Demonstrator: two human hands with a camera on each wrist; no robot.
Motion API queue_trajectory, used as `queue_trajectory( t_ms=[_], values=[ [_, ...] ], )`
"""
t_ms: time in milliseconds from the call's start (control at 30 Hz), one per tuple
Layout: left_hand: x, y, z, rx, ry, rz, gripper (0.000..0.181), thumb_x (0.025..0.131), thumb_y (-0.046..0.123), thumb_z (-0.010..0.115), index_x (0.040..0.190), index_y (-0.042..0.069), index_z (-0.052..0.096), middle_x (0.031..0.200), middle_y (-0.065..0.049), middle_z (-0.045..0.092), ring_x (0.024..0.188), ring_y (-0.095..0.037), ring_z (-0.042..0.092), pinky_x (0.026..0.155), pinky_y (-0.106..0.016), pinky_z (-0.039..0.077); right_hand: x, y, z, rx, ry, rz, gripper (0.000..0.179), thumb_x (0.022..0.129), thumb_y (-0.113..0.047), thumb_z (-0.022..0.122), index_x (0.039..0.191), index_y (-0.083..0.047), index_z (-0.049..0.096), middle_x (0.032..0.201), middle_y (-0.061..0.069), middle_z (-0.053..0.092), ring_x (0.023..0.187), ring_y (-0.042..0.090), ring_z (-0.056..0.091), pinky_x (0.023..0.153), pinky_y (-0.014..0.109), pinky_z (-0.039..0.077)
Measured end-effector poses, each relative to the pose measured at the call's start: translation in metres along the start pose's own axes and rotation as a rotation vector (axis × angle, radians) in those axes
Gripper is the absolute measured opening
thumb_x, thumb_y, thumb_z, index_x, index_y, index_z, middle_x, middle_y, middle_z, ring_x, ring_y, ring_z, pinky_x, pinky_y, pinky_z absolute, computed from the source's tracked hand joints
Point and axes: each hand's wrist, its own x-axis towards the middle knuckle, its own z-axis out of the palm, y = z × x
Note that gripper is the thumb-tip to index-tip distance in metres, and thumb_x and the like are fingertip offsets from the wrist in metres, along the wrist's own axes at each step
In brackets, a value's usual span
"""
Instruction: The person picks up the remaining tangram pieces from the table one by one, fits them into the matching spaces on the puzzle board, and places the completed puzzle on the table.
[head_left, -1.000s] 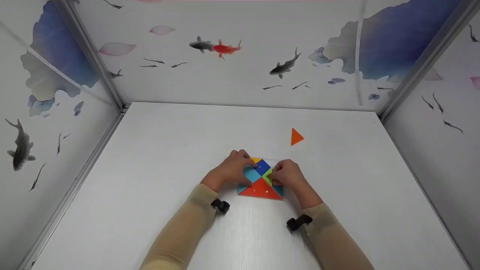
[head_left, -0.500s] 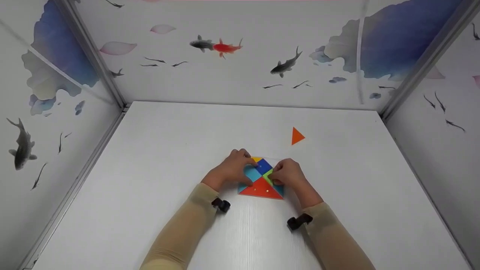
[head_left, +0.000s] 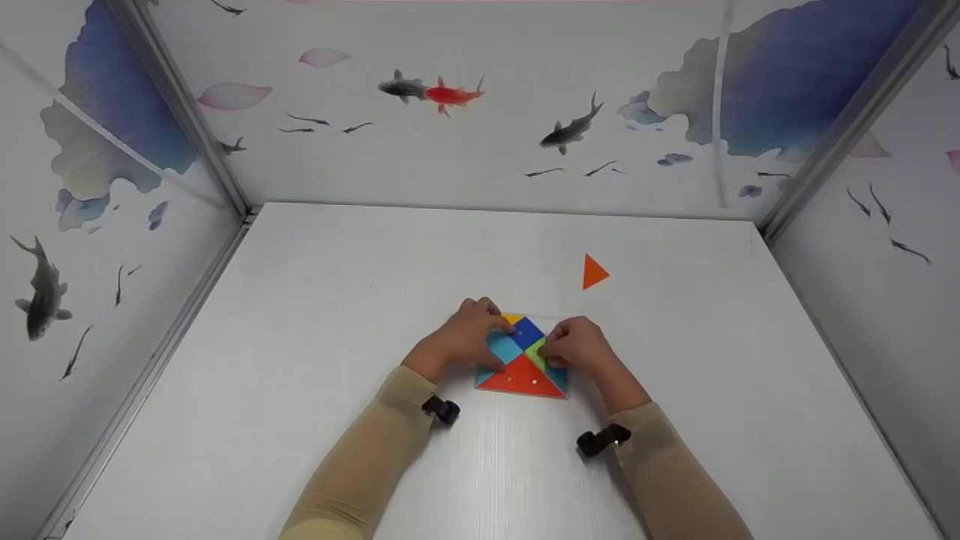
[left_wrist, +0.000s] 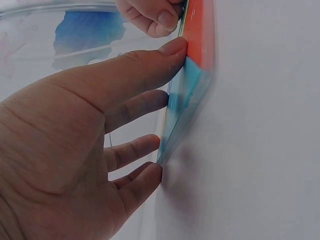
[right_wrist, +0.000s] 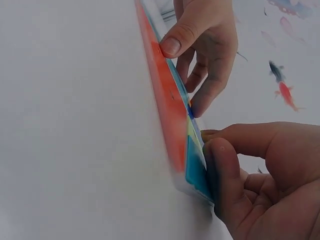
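A tangram puzzle lies on the white table, its pieces fitted together. In the head view it shows a red triangle (head_left: 521, 379), a light blue piece (head_left: 505, 346), a dark blue square (head_left: 528, 334), a yellow piece (head_left: 513, 319) and a green piece (head_left: 534, 354). My left hand (head_left: 461, 343) is spread over the puzzle's left side; its thumb (left_wrist: 172, 49) rests by the red triangle, and the other fingertips touch the left edge. With thumb and forefinger together, my right hand (head_left: 583, 349) pinches at the green piece, partly hiding it. A teal corner piece (right_wrist: 196, 167) sits below those fingers.
A loose orange triangle (head_left: 595, 272) lies on the white table (head_left: 360, 270) beyond my right hand. Walls printed with fish (head_left: 568, 131) enclose the table at the back and both sides. A black wrist camera (head_left: 441, 411) is strapped to each sleeve.
Both hands stay in almost the same place at the puzzle. My right wrist and sleeve have shifted very slightly to the right. The orange triangle has not moved on the table.
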Motion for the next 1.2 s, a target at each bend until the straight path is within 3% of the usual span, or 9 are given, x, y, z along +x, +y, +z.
queue_trajectory(
  t_ms=[133,467,567,733,867,1200],
  values=[
    [0.0,0.002,-0.001,-0.007,0.006,0.002,0.061,0.082,0.035,0.092,0.139,0.031,0.071,0.147,0.002,0.05,0.14,-0.021,0.04,0.107,-0.037,0.057,0.006,0.008,-0.01,0.112,-0.062,0.011,0.02,0.095,-0.025,0.079,0.1,-0.008,0.07,0.089,0.006,0.065,0.081,0.019,0.064,0.074,0.022,0.056],
    [-0.001,0.002,-0.002,-0.015,0.012,0.002,0.062,0.082,0.033,0.092,0.14,0.03,0.071,0.148,-0.001,0.051,0.142,-0.023,0.04,0.108,-0.038,0.057,0.019,0.021,-0.029,0.607,-0.112,0.02,0.01,0.101,-0.017,0.071,0.102,-0.007,0.069,0.08,0.002,0.063,0.069,0.014,0.06,0.069,0.019,0.054],
    [-0.002,0.002,-0.003,-0.001,0.014,0.009,0.062,0.082,0.033,0.092,0.14,0.029,0.071,0.148,-0.001,0.051,0.142,-0.023,0.04,0.108,-0.038,0.057,0.021,0.023,-0.035,0.706,-0.055,0.049,0.011,0.099,-0.014,0.073,0.105,-0.007,0.069,0.081,0.002,0.065,0.067,0.013,0.059,0.064,0.017,0.053],
    [-0.003,0.004,-0.002,-0.002,0.007,0.001,0.063,0.083,0.032,0.091,0.142,0.03,0.069,0.149,-0.001,0.05,0.142,-0.022,0.04,0.109,-0.038,0.056,0.029,0.029,-0.054,0.828,0.112,0.109,0.025,0.099,-0.014,0.074,0.121,-0.007,0.064,0.093,0.004,0.062,0.07,0.014,0.057,0.063,0.018,0.052],
    [-0.006,0.005,-0.003,-0.021,0.014,-0.021,0.064,0.083,0.031,0.092,0.142,0.031,0.069,0.15,0.0,0.049,0.143,-0.022,0.041,0.106,-0.038,0.058,0.047,0.024,-0.064,0.826,0.216,0.13,0.033,0.099,-0.015,0.074,0.128,-0.011,0.059,0.107,0.006,0.059,0.078,0.016,0.058,0.068,0.018,0.054],
    [-0.002,0.002,-0.001,-0.005,0.014,-0.006,0.063,0.082,0.033,0.092,0.141,0.031,0.07,0.149,0.0,0.05,0.142,-0.021,0.041,0.107,-0.037,0.057,0.082,0.005,-0.071,0.534,0.394,0.195,0.055,0.1,-0.023,0.073,0.149,-0.015,0.048,0.145,0.012,0.053,0.103,0.022,0.063,0.084,0.02,0.06]
  ],
)
